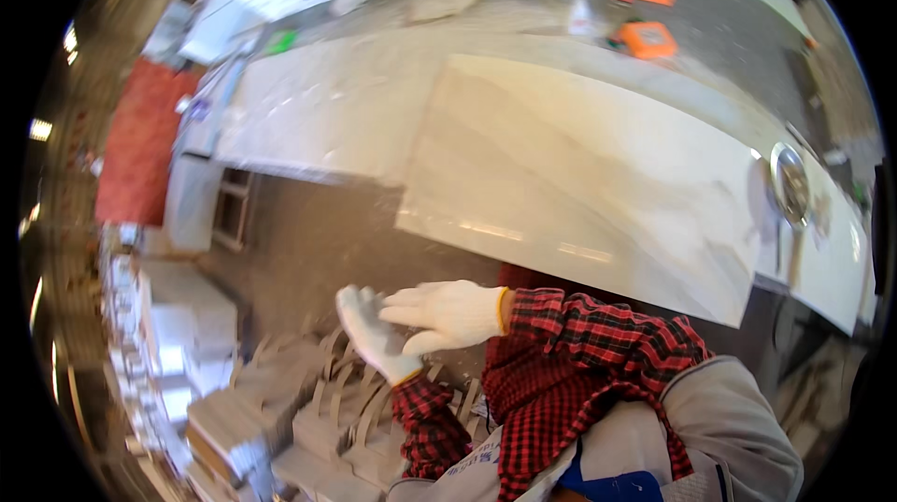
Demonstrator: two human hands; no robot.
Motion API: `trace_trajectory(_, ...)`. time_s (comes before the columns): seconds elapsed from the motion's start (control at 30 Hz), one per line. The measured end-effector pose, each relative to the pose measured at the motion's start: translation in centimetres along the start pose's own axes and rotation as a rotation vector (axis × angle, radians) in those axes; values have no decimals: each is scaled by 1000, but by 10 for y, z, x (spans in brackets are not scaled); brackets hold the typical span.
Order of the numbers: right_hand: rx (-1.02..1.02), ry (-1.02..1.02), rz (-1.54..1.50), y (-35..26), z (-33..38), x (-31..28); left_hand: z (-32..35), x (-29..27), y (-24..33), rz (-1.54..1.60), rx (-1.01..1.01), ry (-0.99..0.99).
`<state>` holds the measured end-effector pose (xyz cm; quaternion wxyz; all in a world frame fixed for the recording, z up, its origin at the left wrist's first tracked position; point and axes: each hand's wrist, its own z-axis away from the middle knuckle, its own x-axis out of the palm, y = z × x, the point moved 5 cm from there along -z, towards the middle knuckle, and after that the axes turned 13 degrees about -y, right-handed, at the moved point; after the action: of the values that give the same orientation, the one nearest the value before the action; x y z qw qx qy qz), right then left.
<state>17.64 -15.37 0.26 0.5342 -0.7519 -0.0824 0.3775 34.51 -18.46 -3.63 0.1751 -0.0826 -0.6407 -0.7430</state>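
Both of my hands wear white knit gloves with yellow cuffs and are raised in front of me. My left hand [376,332] is upright, its fingers stretched out. My right hand [453,313] lies flat, its fingers extended toward the left palm; they overlap there, and I cannot tell whether they touch. Neither hand shows anything held. Closest beyond the hands is a large glossy cream slab with faint veins [589,184], lying on a long pale surface [327,109]. Its near edge runs just past my right sleeve [607,324].
A round metal dish [792,184] stands by the slab's right end. Orange objects [647,39] and a white bottle [580,16] lie beyond the slab. Stacked grey-brown sheets with curved strips [327,418] fill the lower left. A red panel [145,147] stands farther left.
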Motion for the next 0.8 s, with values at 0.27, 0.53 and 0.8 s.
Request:
trace_trajectory(0.27,402,394,532,27,48,-125,-4,28,-28,-124,-87,-186)
trace_trajectory(0.53,501,833,644,126,15,-187,1,94,-45,-309,-91,-454)
trace_trajectory(0.8,660,893,574,130,116,-209,12,100,-38,-300,-157,-486)
